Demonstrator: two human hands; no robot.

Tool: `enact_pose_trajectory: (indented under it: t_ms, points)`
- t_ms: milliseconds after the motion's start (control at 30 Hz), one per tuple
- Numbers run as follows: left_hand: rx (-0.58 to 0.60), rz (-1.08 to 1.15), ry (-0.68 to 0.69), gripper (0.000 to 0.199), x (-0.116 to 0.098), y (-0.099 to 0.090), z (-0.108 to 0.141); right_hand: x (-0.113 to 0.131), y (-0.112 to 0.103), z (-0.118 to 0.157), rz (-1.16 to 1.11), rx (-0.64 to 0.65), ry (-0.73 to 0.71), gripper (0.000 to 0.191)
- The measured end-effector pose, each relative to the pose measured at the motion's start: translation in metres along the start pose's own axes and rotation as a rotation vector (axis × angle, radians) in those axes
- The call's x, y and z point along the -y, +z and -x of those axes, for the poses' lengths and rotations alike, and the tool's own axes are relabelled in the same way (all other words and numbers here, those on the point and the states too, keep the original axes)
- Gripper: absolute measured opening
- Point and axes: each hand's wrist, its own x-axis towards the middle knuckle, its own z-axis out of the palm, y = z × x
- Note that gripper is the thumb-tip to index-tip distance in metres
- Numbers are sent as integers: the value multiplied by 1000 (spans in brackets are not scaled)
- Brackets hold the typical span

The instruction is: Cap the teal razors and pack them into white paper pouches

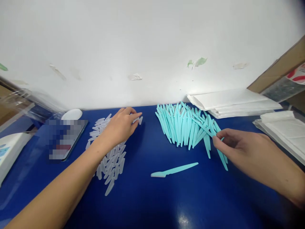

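My left hand [124,124] reaches over a heap of clear plastic blade caps [111,162] on the left. Its thumb and index finger are closed around a small translucent cap [140,120], which shows at the fingertips. On the right, my right hand [234,144] pinches the handle end of a turquoise eyebrow razor [202,127] at the edge of a dense pile of the same razors [178,124]. Several razors lie under and beside its fingers. One single razor [175,170] lies apart, crosswise, in front of the pile.
A phone [71,140], blurred out in part, and a round white lid [71,114] lie left of the caps. At far left is a white device [14,148]. White packets [233,101] lie back right, near a cardboard box [276,68]. A white wall [152,47] bounds the blue table [143,203].
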Motion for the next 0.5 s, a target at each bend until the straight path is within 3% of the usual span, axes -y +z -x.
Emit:
enact_pose_trajectory:
  t_ms: [67,167,333,500]
  points:
    - [59,-50,71,40,2,7,-18,7,-3,7,-118,78,-92,42]
    - [129,-67,115,35,-1,14,-25,19,-2,5,-329,299,-199,37]
    - [209,-40,77,35,-17,12,-6,41,3,-15,-551,517,-219,23]
    - [186,32,-17,31,-38,5,17,59,9,-26,-653,675,-220,19]
